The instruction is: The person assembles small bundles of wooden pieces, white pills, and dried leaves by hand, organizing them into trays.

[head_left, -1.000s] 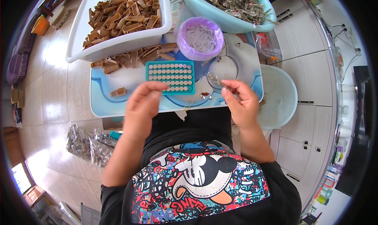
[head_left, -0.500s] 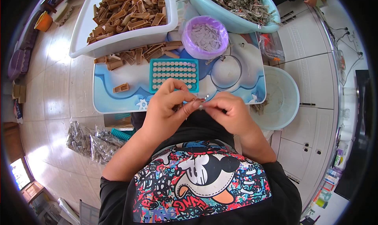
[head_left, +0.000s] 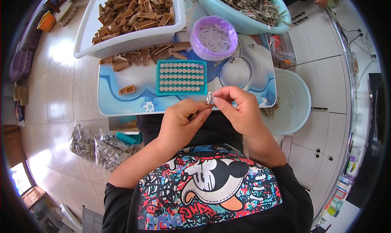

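Observation:
In front of my body, at the near edge of the table, both hands meet at the fingertips. My left hand [head_left: 185, 118] is closed in a pinch, and the fingers cover most of what it holds. A small shiny metal part [head_left: 209, 97] stands up at the left fingertips. Thumb and forefinger of my right hand [head_left: 239, 110] close on it from the right. Just beyond the hands lies a teal tray [head_left: 205, 79] with rows of round pale discs. A single brown plastic housing [head_left: 126, 90] rests left of the tray.
Behind the tray are loose brown housings [head_left: 145, 56] and a white bin [head_left: 134, 39] full of them. A purple-lined tub [head_left: 195, 49] holds grey strips; a blue basin [head_left: 244, 27] holds metallic pieces. Another basin [head_left: 299, 110] stands at right, bagged parts [head_left: 85, 145] at left.
My right hand has risen slightly, its fingers now at the metal part, which stands more upright. The left hand has lowered and turned a little. The camera view has shifted slightly.

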Motion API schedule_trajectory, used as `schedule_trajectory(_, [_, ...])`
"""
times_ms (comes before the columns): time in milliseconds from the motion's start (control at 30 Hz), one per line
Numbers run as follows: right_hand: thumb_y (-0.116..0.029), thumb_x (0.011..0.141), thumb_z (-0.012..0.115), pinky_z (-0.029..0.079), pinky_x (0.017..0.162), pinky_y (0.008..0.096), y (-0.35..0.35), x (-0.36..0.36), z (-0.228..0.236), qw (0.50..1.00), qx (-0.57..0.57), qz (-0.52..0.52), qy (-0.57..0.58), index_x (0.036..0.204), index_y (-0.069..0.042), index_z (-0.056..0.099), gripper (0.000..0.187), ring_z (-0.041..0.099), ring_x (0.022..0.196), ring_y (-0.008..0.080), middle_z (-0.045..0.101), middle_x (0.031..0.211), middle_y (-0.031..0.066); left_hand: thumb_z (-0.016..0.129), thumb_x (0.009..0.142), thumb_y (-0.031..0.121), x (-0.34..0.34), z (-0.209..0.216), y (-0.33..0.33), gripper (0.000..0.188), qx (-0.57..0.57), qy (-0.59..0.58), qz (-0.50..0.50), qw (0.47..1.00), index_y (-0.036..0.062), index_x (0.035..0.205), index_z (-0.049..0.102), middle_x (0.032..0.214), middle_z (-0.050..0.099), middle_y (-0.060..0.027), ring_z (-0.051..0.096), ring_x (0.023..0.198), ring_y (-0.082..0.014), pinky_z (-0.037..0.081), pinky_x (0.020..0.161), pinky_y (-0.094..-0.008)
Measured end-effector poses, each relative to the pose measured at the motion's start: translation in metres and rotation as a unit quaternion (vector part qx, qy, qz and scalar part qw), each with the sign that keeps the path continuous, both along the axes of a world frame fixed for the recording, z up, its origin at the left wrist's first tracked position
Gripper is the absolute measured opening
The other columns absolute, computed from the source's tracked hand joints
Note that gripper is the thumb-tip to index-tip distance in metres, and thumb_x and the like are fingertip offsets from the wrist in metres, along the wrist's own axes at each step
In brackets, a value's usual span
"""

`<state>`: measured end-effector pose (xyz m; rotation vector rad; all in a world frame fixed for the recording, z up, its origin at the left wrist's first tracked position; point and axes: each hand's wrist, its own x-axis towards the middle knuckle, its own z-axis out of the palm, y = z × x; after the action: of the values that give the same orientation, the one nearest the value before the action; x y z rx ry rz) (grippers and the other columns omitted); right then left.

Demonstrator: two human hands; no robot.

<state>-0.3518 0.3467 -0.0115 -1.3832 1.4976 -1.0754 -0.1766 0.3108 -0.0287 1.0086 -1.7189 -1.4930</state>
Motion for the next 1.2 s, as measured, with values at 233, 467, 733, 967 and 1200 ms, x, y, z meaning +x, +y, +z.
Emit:
schedule_trajectory(233, [-0.006, 0.086, 0.062, 0.043, 0.061, 0.0227, -0.008, -0.004, -0.007, 0.996, 0.043, 0.004, -0.079, 0.095, 0.002, 0.062, 0.012, 0.056, 0.071, 0.0081, 0.062, 0.079, 0.0028, 0.063, 0.085, 0.014, 0.002, -0.003, -0.002, 0.018, -0.079, -0.023, -0.044, 0.996, 0.0016, 0.097, 0.065, 0.063, 0.051, -0.0077, 0.048, 0.054, -0.018, 0.039, 0.051, -0.0289])
schedule_trajectory(467, [0.001, 0.07, 0.07, 0.048, 0.06, 0.03, -0.012, -0.001, -0.011, 0.903, -0.341, 0.039, 0.258, 0.087, -0.002, 0.065, 0.018, 0.059, 0.068, 0.0229, 0.06, 0.077, 0.0083, 0.059, 0.091, 0.023, -0.002, -0.001, 0.0, 0.026, 0.248, 0.093, -0.054, 0.963, -0.0016, 0.094, 0.065, 0.069, 0.054, 0.0029, 0.046, 0.06, -0.0037, 0.039, 0.052, -0.0208])
schedule_trajectory(733, [-0.002, 0.06, 0.069, 0.049, 0.057, 0.0312, -0.011, 0.001, -0.009, 0.9, -0.341, 0.048, 0.268, 0.082, -0.004, 0.063, 0.022, 0.059, 0.068, 0.0245, 0.061, 0.076, 0.0061, 0.061, 0.089, 0.019, -0.002, -0.008, 0.004, 0.021, 0.229, 0.051, -0.017, 0.972, -0.0017, 0.093, 0.064, 0.067, 0.054, 0.0035, 0.044, 0.058, -0.0021, 0.036, 0.051, -0.0184])
schedule_trajectory(967, [0.001, 0.07, 0.067, 0.047, 0.062, 0.0347, -0.007, 0.004, 0.007, 0.919, -0.195, 0.056, 0.339, 0.082, -0.002, 0.062, 0.014, 0.058, 0.069, 0.0278, 0.061, 0.076, 0.0098, 0.046, 0.094, 0.015, 0.005, -0.002, -0.001, 0.026, 0.053, 0.009, 0.01, 0.999, -0.0024, 0.108, 0.058, 0.068, 0.056, -0.0028, 0.048, 0.06, -0.0075, 0.04, 0.057, -0.0227])
schedule_trajectory(1200, [0.003, 0.077, 0.065, 0.044, 0.065, 0.0274, -0.013, 0.0, -0.018, 0.979, -0.182, 0.049, 0.081, 0.085, -0.002, 0.062, 0.009, 0.056, 0.072, 0.019, 0.059, 0.083, 0.0077, 0.041, 0.096, 0.013, 0.011, -0.004, -0.019, 0.03, 0.351, 0.242, 0.151, 0.892, 0.0038, 0.123, 0.048, 0.084, 0.054, -0.0029, 0.046, 0.065, -0.0069, 0.039, 0.058, -0.0234])
